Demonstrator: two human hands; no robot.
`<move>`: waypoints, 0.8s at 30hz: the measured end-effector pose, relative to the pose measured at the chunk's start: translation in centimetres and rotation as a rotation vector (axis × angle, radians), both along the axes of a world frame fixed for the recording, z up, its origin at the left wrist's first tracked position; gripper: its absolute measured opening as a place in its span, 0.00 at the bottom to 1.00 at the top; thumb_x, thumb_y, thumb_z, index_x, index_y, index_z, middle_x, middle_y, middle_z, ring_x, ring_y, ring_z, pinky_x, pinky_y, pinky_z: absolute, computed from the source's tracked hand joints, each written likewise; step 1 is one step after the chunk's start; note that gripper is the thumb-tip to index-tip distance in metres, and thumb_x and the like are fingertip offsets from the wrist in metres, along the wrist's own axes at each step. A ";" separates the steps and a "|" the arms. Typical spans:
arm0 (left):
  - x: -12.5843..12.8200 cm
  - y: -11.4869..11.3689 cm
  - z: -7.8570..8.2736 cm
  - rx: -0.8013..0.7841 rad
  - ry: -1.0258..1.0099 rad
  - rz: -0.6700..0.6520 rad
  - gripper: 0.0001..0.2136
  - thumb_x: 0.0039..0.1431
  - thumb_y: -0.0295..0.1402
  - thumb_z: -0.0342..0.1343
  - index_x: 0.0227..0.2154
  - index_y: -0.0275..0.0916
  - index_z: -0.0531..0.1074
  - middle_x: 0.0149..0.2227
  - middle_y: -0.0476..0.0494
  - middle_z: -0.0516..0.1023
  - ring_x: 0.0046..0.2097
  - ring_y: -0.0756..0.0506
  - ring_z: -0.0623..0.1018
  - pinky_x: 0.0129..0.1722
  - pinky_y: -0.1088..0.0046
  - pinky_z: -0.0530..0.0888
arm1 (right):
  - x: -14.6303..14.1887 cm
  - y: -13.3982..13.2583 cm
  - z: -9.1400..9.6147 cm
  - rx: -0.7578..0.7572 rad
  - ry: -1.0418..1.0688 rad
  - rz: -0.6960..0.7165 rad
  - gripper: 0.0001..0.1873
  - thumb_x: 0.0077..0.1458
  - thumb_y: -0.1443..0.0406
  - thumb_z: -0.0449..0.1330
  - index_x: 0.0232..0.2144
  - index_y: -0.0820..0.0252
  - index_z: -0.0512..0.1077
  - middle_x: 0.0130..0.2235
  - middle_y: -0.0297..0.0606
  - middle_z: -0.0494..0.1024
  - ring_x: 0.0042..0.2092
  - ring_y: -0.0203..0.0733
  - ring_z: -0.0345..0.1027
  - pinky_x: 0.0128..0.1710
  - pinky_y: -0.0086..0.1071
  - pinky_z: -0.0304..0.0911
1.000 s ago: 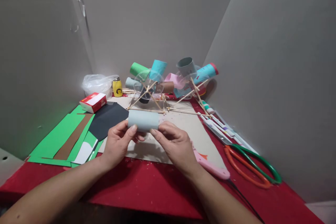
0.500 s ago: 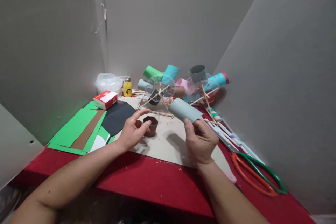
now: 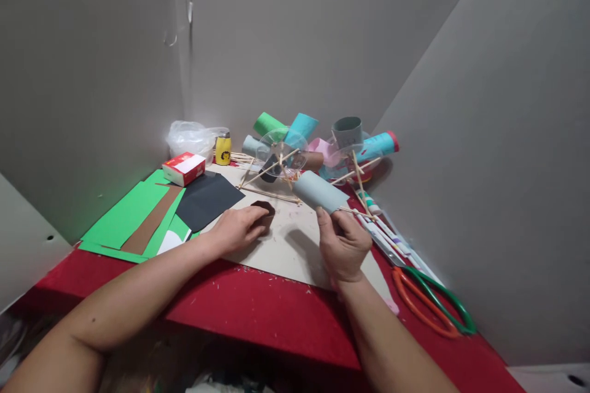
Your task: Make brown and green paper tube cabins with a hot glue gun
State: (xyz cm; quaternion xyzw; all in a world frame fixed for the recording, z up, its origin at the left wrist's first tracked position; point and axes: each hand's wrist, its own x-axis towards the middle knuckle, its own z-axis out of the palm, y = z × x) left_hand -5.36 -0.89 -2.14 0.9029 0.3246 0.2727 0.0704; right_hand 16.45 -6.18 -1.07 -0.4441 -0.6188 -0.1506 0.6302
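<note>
My right hand (image 3: 343,245) is closed round the lower end of a pale grey-blue paper tube (image 3: 319,191), which tilts up and to the left above the grey card board (image 3: 295,245). My left hand (image 3: 239,228) rests on the board with its fingers wrapped over a small dark brown paper cup (image 3: 265,211). Just behind both hands stands a model of wooden skewers and clear discs (image 3: 281,156) with coloured paper tubes (image 3: 302,126) fixed around it.
Green, brown and black paper sheets (image 3: 147,221) lie at left, with a red-and-white box (image 3: 183,168), a yellow bottle (image 3: 223,148) and a plastic bag (image 3: 190,135) behind. Scissors with orange and green handles (image 3: 428,301) and glue tubes (image 3: 387,227) lie at right. Grey panels wall the red table (image 3: 276,319).
My left hand let go of the tube, reached down and closed over the brown cup. My right hand kept the tube and tilted it upright to the right.
</note>
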 end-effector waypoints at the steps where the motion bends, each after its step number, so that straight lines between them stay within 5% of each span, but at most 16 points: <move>1: 0.0 0.1 -0.1 0.004 0.027 0.002 0.15 0.59 0.31 0.53 0.50 0.41 0.68 0.49 0.42 0.77 0.47 0.43 0.78 0.42 0.68 0.74 | -0.1 -0.1 0.1 -0.005 -0.007 0.008 0.20 0.54 0.71 0.61 0.18 0.58 0.56 0.21 0.25 0.51 0.23 0.31 0.45 0.22 0.29 0.45; 19: -0.2 0.3 1.1 -0.010 0.097 0.168 0.06 0.60 0.29 0.50 0.34 0.38 0.73 0.31 0.45 0.78 0.31 0.47 0.76 0.28 0.75 0.64 | -0.8 -1.2 0.6 -0.053 -0.028 0.067 0.21 0.54 0.70 0.62 0.17 0.58 0.55 0.21 0.25 0.50 0.22 0.30 0.45 0.22 0.28 0.45; 24: -0.2 0.0 0.9 -0.010 0.053 0.153 0.08 0.61 0.30 0.51 0.40 0.38 0.72 0.39 0.43 0.79 0.31 0.48 0.76 0.31 0.74 0.69 | -0.9 -1.3 0.7 -0.074 -0.028 0.104 0.20 0.54 0.70 0.61 0.18 0.58 0.56 0.21 0.25 0.51 0.22 0.30 0.46 0.22 0.28 0.46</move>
